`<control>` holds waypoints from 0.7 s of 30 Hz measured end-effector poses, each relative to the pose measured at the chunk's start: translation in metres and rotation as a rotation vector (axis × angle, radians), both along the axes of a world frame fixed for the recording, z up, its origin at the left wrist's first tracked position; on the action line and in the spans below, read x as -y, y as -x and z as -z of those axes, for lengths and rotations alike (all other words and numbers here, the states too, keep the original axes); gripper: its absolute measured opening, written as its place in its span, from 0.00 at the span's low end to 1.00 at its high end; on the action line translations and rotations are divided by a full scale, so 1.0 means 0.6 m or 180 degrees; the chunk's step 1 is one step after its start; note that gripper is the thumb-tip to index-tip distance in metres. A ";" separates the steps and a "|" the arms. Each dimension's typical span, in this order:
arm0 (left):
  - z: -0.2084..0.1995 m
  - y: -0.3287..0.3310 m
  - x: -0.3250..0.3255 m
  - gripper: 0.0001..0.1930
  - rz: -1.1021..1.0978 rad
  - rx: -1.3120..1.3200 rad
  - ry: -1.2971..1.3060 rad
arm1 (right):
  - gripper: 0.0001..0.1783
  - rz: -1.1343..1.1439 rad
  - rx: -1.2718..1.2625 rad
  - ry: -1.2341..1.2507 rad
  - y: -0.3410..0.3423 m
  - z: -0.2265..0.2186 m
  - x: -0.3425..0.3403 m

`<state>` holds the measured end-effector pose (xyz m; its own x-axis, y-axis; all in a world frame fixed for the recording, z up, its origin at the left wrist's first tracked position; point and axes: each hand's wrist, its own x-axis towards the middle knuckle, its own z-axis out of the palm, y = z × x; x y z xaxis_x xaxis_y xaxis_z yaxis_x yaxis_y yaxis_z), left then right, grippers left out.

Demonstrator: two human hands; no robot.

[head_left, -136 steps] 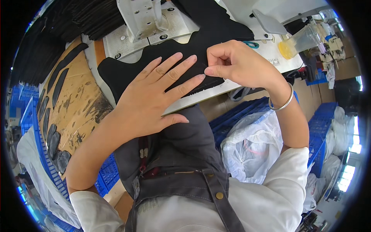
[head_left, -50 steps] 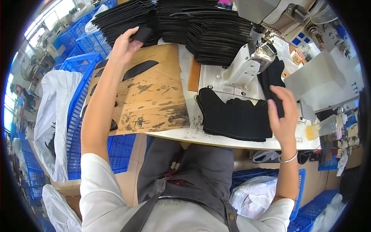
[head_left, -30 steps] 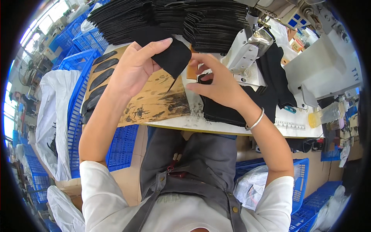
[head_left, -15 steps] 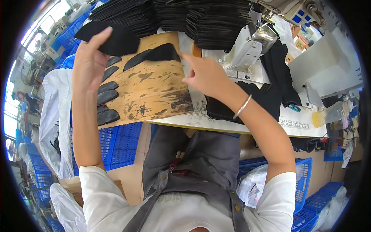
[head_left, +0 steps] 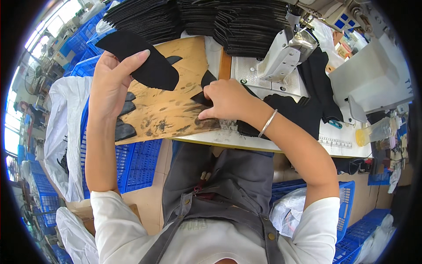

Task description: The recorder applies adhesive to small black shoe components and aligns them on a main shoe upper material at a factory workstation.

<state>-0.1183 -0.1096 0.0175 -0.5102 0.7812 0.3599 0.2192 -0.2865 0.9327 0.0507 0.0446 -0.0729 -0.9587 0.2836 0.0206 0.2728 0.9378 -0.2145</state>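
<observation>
Up over the left part of the stained tan board [head_left: 149, 110], my left hand [head_left: 112, 81] pinches a leaf-shaped black fabric piece [head_left: 151, 66] between thumb and fingers. My right hand [head_left: 226, 99] is at the board's right edge, its fingers closed on another black fabric piece [head_left: 208, 79]. That piece shows above and below the fingertips; the middle is hidden. Dark tips of further pieces [head_left: 125, 130] lie along the board's left edge, partly behind my left wrist. One more dark tip [head_left: 174, 59] pokes out behind the held piece.
Tall stacks of black fabric pieces [head_left: 250, 26] line the back. A sewing machine [head_left: 281, 57] stands right of the board, with black cloth [head_left: 294, 114] in front of it. Blue baskets [head_left: 140, 165] sit below the table, beside a white sack [head_left: 66, 132] at left.
My left hand has moved slightly right with its piece, which now tilts down to the right. My right hand has come down and left, closing on the piece that lay across the board.
</observation>
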 end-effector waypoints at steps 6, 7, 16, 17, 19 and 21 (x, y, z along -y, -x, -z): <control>0.012 0.006 -0.013 0.14 0.0193 0.0211 0.0006 | 0.16 0.0161 -0.0733 0.0099 -0.012 0.001 -0.004; 0.014 0.004 -0.016 0.15 0.0187 0.0282 0.0024 | 0.18 0.0096 -0.0742 -0.0082 -0.012 -0.005 -0.007; 0.017 -0.008 -0.020 0.14 0.0261 0.0410 -0.0010 | 0.27 -0.0380 -0.1059 -0.0678 -0.012 0.000 0.012; 0.019 -0.006 -0.020 0.14 0.0261 0.0409 0.0008 | 0.29 -0.0132 -0.0433 -0.0099 -0.012 -0.007 0.018; 0.022 -0.005 -0.018 0.13 0.0294 0.0405 0.0027 | 0.32 -0.0091 -0.0386 0.0234 -0.010 -0.002 0.016; 0.024 -0.004 -0.018 0.13 0.0337 0.0397 0.0043 | 0.35 -0.0041 -0.0342 0.0562 -0.014 -0.002 0.014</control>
